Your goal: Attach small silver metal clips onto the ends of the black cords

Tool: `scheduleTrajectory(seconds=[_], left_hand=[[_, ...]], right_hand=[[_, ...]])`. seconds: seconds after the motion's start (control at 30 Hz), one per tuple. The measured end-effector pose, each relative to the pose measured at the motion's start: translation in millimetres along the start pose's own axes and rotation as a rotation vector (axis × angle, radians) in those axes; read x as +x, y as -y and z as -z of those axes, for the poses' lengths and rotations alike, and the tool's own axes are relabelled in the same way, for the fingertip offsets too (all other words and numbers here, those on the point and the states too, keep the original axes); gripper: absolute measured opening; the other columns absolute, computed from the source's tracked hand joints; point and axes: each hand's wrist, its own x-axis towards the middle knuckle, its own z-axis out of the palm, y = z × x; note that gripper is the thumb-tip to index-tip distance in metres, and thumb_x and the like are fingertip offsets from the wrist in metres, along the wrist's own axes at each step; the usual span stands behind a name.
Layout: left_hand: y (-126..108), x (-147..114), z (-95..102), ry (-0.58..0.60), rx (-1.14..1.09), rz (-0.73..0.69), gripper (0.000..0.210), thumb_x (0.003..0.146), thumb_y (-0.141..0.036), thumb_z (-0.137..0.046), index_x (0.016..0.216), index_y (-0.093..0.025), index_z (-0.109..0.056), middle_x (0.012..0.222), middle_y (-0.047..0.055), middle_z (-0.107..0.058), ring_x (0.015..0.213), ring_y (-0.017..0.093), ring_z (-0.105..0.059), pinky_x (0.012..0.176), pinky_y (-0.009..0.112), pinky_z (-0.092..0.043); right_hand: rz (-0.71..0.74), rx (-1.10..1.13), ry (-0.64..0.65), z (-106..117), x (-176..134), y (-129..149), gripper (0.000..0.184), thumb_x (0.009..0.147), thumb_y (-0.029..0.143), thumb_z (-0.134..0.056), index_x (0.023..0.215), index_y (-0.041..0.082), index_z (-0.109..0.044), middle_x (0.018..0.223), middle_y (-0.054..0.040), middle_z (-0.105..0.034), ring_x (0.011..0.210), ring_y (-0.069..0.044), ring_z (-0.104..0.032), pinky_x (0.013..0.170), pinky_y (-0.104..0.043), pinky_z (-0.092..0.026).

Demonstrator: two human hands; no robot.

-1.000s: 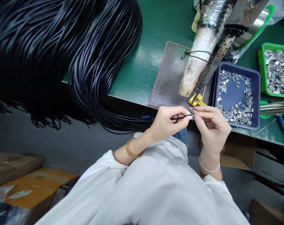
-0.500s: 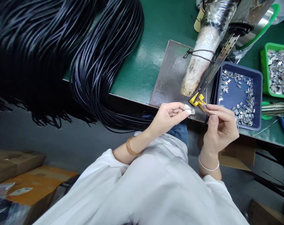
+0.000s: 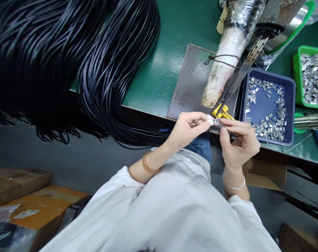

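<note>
My left hand [image 3: 186, 131], white coverings on its thumb and a fingertip, is closed in a pinch at the front edge of the dark board. What it pinches is too small to name. Against those fingertips, my right hand [image 3: 239, 141] holds a small metal piece [image 3: 217, 121] between thumb and forefinger. Just behind the fingers lies a yellow object [image 3: 224, 112] on the board, partly covered by the right hand. A blue tray [image 3: 262, 99] to the right of the board contains many loose small metal pieces.
Long black cables [image 3: 119, 63] are heaped over the left of the green table [image 3: 172, 21]. A plastic-wrapped post [image 3: 219, 75] and a metal bar [image 3: 243, 73] slant above the dark board [image 3: 189, 80]. A green bin [image 3: 298, 80] of metal pieces stands at right. Cardboard boxes [image 3: 48, 201] sit lower left.
My right hand has moved left and slightly down, bringing the small metal piece up to the left fingertips. The left hand has barely moved.
</note>
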Motion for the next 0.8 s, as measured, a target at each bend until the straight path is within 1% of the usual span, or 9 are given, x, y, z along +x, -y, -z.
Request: scheduleTrajectory(seconds=[0.17,0.3,0.4,0.57,0.7,0.8], left_hand=[[0,2,-0.2,-0.008,0.008,0.02,0.023,0.071,-0.034,-0.081,0.073,-0.013,-0.071,0.062,-0.002,-0.063,0.056,0.006,-0.053,0.057,0.019,-0.044],[-1,4,-1.4,-0.012,0.0,-0.011,0.016,0.073,-0.026,-0.077,0.071,-0.012,-0.07,0.064,-0.002,-0.064,0.057,0.005,-0.053,0.057,0.017,-0.044],[-1,6,-3.3,-0.019,0.008,-0.063,0.012,0.073,-0.021,-0.075,0.068,-0.011,-0.068,0.059,-0.004,-0.059,0.052,0.004,-0.048,0.053,0.016,-0.041],[-4,10,-7.0,-0.062,0.067,-0.106,0.01,0.073,-0.018,-0.072,0.068,-0.011,-0.067,0.052,-0.007,-0.049,0.047,0.002,-0.038,0.048,0.015,-0.035],[-7,10,-8.4,-0.084,0.113,-0.111,0.012,0.074,-0.018,-0.07,0.065,-0.011,-0.065,0.05,-0.007,-0.045,0.047,0.002,-0.034,0.047,0.015,-0.033],[-8,9,-8.0,-0.082,0.124,-0.116,0.012,0.074,-0.019,-0.07,0.066,-0.011,-0.067,0.051,-0.007,-0.046,0.048,0.002,-0.034,0.046,0.015,-0.032]], right_hand=[[0.166,-0.122,0.035,0,-2,-4,0.024,0.079,0.011,-0.072,0.094,0.028,-0.065,0.1,0.0002,-0.077,0.09,-0.02,-0.075,0.079,-0.037,-0.062],[0.23,-0.178,0.015,-1,-3,-8,0.025,0.079,0.009,-0.072,0.095,0.027,-0.065,0.1,0.0006,-0.077,0.086,-0.018,-0.075,0.075,-0.033,-0.063],[0.243,-0.205,0.015,-1,-2,-9,0.022,0.08,0.01,-0.071,0.094,0.025,-0.064,0.103,-0.0006,-0.077,0.087,-0.018,-0.075,0.073,-0.033,-0.065],[0.227,-0.197,0.012,-2,5,-9,0.02,0.08,0.007,-0.071,0.092,0.021,-0.064,0.105,-0.0029,-0.076,0.09,-0.018,-0.075,0.078,-0.034,-0.066],[0.205,-0.183,0.008,-4,9,-5,0.02,0.079,0.006,-0.072,0.092,0.021,-0.066,0.104,-0.003,-0.076,0.09,-0.018,-0.074,0.079,-0.033,-0.066],[0.189,-0.153,0.001,-5,9,-2,0.021,0.079,0.006,-0.072,0.093,0.021,-0.067,0.106,-0.0032,-0.075,0.091,-0.018,-0.074,0.077,-0.033,-0.066]])
